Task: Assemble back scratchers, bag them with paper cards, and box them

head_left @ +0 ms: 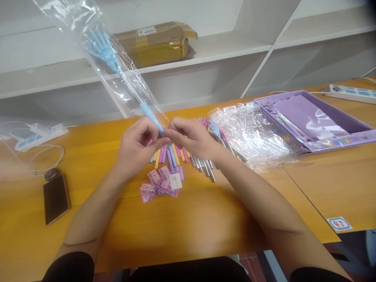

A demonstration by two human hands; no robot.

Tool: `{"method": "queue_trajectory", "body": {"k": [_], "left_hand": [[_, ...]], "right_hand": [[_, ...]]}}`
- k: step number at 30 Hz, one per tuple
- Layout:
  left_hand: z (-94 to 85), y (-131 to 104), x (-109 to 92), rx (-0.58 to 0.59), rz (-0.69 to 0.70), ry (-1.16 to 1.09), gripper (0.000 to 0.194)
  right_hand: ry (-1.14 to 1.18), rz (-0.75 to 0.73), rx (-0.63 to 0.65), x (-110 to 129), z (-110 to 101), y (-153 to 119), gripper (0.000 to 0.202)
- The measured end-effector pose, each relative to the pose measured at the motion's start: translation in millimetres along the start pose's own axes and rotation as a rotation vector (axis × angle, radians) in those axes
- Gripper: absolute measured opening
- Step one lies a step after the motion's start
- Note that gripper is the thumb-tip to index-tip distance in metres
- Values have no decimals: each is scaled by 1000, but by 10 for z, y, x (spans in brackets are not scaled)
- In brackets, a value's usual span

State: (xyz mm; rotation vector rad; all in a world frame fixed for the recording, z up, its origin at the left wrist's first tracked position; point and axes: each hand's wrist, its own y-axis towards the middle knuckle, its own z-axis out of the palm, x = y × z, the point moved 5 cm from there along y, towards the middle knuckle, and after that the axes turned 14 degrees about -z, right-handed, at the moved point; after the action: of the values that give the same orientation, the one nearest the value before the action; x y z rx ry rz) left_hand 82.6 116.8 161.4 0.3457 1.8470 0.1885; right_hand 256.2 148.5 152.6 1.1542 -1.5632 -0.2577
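Observation:
A light-blue back scratcher [150,116] with a hand-shaped head and metal rod lies inside a long clear plastic bag [69,17], tilted up to the left above the table. My left hand [136,143] is closed at the lower end of its handle, thumb and fingers pinching. My right hand [190,137] pinches the bag's bottom end beside the handle tip. Behind and below my hands lie several coloured handles [170,158], partly hidden. To their right are metal rods [207,166] and pink and blue hand-shaped heads [214,128]. Small pink printed cards [163,182] lie nearer me.
Clear plastic bags [249,133] are heaped at right beside an open purple box [320,145]. A phone [55,199], a cable and a power strip [41,137] lie at left. Another power strip [352,93] is far right. A taped carton [152,45] sits on the shelf.

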Motion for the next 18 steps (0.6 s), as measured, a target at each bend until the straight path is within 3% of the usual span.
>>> {"method": "queue_trajectory", "body": {"k": [8, 18], "left_hand": [[3, 31, -57, 45, -6, -18, 48], [-34, 39, -68, 78, 3, -52, 51]], "right_hand": [[-15, -10, 1, 7, 4, 7, 52], [292, 65, 10, -53, 56, -53, 46]]}}
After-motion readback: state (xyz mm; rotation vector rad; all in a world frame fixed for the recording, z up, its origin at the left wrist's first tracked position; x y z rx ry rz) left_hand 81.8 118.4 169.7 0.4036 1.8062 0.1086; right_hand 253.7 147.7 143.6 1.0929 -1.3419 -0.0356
